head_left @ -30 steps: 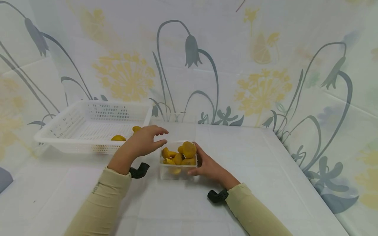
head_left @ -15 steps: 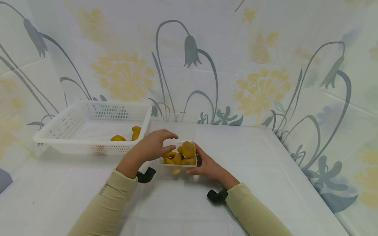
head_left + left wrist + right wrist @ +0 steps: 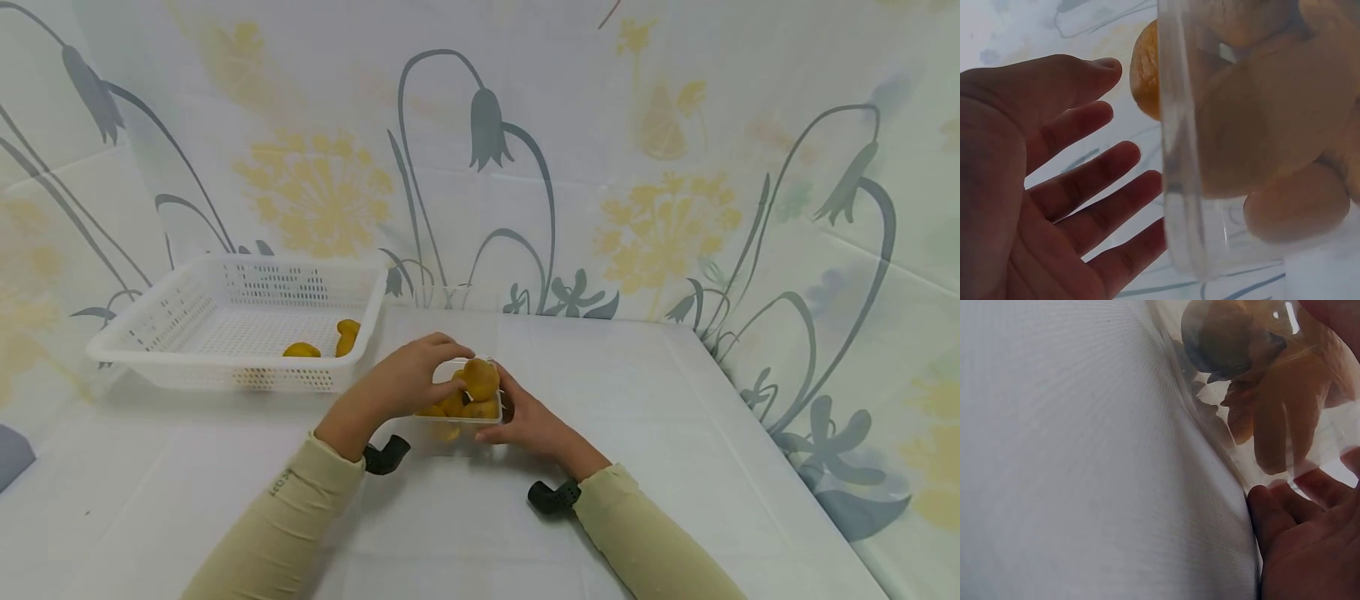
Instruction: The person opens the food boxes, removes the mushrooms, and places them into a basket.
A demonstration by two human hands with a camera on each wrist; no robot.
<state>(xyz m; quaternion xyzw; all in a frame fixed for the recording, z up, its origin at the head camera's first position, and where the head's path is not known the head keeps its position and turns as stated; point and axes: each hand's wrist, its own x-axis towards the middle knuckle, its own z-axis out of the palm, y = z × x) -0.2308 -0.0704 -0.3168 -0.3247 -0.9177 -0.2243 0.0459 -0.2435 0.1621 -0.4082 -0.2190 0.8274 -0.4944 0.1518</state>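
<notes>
A clear plastic box point(image 3: 468, 419) of yellow mushrooms stands mid-table in the head view. The uppermost mushroom point(image 3: 481, 380) shows its round cap at the box's right side. My left hand point(image 3: 408, 377) reaches over the box's left side, fingers spread beside that cap. In the left wrist view, a gap separates the left thumb from a mushroom point(image 3: 1145, 72) above the rim, and nothing lies between the fingers. My right hand point(image 3: 531, 423) grips the box's right side, thumb toward the front. The right wrist view shows its fingers point(image 3: 1269, 515) against the clear wall.
To the left stands a white perforated basket point(image 3: 217, 361). Two yellow mushrooms show in it: one point(image 3: 302, 350) by the front wall, another point(image 3: 347, 337) near the right wall. A patterned sheet point(image 3: 570, 150) hangs behind the white table point(image 3: 660, 417).
My left hand has moved right, from beside the basket to over the box, and now hides part of its left side. My right hand keeps its place on the box.
</notes>
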